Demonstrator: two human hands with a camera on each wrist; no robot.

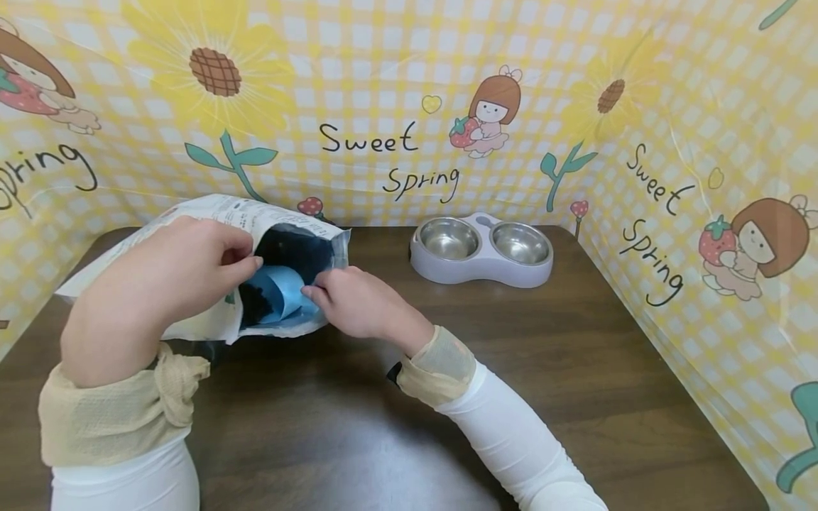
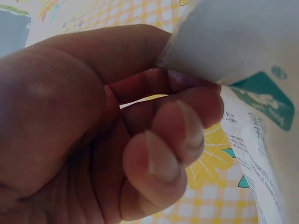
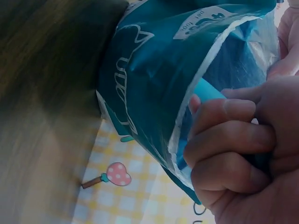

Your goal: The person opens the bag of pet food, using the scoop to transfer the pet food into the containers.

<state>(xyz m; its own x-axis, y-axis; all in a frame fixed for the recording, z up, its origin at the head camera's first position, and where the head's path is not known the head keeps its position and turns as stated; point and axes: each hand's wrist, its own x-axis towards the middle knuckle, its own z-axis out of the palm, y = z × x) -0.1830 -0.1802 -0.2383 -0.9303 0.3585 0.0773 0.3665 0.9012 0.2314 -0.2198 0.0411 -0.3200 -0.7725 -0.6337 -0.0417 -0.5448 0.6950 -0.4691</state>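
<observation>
A white and teal food bag (image 1: 211,323) lies tilted with its mouth toward the right, dark pieces inside. My left hand (image 1: 185,266) pinches the bag's upper edge; in the left wrist view the left hand (image 2: 140,121) has thumb and forefinger on the bag (image 2: 261,140). A blue scoop (image 1: 290,291) sits in the bag's mouth, and my right hand (image 1: 358,301) pinches its near end. The right wrist view shows the right hand (image 3: 233,149) with curled fingers at the opening of the bag (image 3: 154,79), around the end of the blue scoop (image 3: 208,91).
A lilac double bowl stand (image 1: 482,273) with two metal bowls stands at the back of the brown table (image 1: 511,383), right of the bag. Behind and to the right hangs a yellow checked cloth (image 1: 358,78) with printed flowers.
</observation>
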